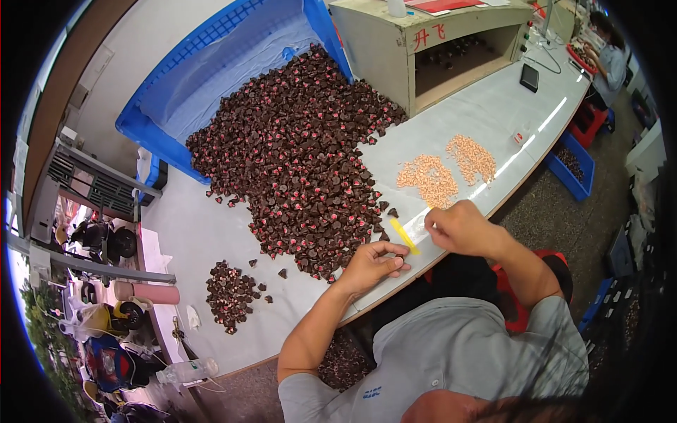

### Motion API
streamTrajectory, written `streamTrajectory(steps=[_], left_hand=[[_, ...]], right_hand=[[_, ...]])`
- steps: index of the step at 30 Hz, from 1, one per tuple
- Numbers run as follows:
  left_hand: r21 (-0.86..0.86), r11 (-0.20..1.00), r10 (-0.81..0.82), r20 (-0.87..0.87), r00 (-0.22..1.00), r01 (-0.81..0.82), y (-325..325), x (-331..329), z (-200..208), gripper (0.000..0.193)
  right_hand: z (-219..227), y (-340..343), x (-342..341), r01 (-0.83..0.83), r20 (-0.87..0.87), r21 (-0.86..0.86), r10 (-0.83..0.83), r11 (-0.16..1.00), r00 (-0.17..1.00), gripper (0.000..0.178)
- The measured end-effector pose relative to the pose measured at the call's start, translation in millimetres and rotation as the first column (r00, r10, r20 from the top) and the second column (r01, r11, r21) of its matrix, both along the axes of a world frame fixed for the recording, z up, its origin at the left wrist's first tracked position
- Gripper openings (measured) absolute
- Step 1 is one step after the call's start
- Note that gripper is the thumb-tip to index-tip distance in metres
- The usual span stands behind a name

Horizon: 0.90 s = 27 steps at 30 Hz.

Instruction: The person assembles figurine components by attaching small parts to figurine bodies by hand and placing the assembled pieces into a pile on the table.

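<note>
My left hand (375, 268) is at the near edge of the table, its thumb and fingers curled together in a pinch. A tiny dark bit shows at its fingertips, too small to name. Close by on the right, my right hand (460, 227) is closed with the fingers bent in; whatever it pinches is hidden. Between the hands a yellow strip (405, 236) lies on the tabletop. Beyond my left hand spreads a big pile of small dark cone-shaped parts (303, 162), some with pink-red middles. Past my right hand lie two heaps of tiny pale orange pieces (429, 179).
A blue crate (151, 137) lies tipped behind the pile. To its right stands a grey-green box (374, 53) with an open front. A smaller heap of parts (231, 296) sits at left. A black device (529, 77) and a seated co-worker (610, 67) are far right.
</note>
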<state>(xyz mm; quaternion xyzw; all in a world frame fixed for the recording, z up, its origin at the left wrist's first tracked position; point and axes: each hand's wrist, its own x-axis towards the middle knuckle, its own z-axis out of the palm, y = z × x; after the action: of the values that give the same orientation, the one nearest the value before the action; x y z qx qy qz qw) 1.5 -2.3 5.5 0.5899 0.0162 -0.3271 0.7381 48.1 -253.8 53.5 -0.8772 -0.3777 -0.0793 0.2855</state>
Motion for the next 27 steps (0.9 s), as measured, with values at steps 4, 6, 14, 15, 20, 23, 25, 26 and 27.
streamTrajectory(steps=[4, 6, 14, 15, 20, 23, 25, 26, 27], left_hand=[[-0.027, 1.0, 0.003, 0.022, 1.0, -0.003, 3, 2, -6, 0.024], [-0.01, 1.0, -0.007, 0.006, 1.0, 0.007, 4, 2, -7, 0.025], [-0.002, 0.999, -0.036, -0.006, 0.999, 0.036, 4, 3, -9, 0.03], [-0.002, 0.999, -0.035, -0.005, 0.999, 0.035, 4, 3, -8, 0.03], [-0.067, 0.998, -0.004, -0.051, 0.999, 0.0, 4, 6, -7, 0.03], [-0.083, 0.996, 0.011, -0.058, 0.998, -0.016, 6, 4, -10, 0.029], [-0.085, 0.996, 0.011, -0.059, 0.998, -0.016, 6, 5, -11, 0.028], [-0.09, 0.996, 0.015, -0.059, 0.998, -0.02, 6, 5, -11, 0.027], [-0.087, 0.996, 0.008, -0.061, 0.998, -0.013, 5, 5, -11, 0.027]], right_hand=[[3, -7, 16, -0.034, 0.074, -0.252, 0.054, 0.967, 0.996, 0.013], [2, -3, 19, -0.045, 0.078, -0.292, 0.071, 0.955, 0.994, 0.012], [0, 2, 21, -0.044, 0.122, -0.41, 0.103, 0.911, 0.987, 0.01], [0, 1, 20, -0.045, 0.131, -0.4, 0.106, 0.915, 0.986, 0.01], [2, 5, 8, -0.038, 0.137, -0.235, 0.072, 0.971, 0.988, 0.009], [-2, 15, -8, -0.106, -0.021, 0.05, 0.107, 0.993, 0.994, 0.01], [-10, 24, -17, -0.122, -0.159, 0.178, 0.151, 0.977, 0.976, 0.011], [-17, 27, -18, -0.131, -0.11, 0.203, 0.156, 0.97, 0.982, 0.011], [-20, 28, -20, -0.124, -0.111, 0.206, 0.149, 0.971, 0.983, 0.011]])
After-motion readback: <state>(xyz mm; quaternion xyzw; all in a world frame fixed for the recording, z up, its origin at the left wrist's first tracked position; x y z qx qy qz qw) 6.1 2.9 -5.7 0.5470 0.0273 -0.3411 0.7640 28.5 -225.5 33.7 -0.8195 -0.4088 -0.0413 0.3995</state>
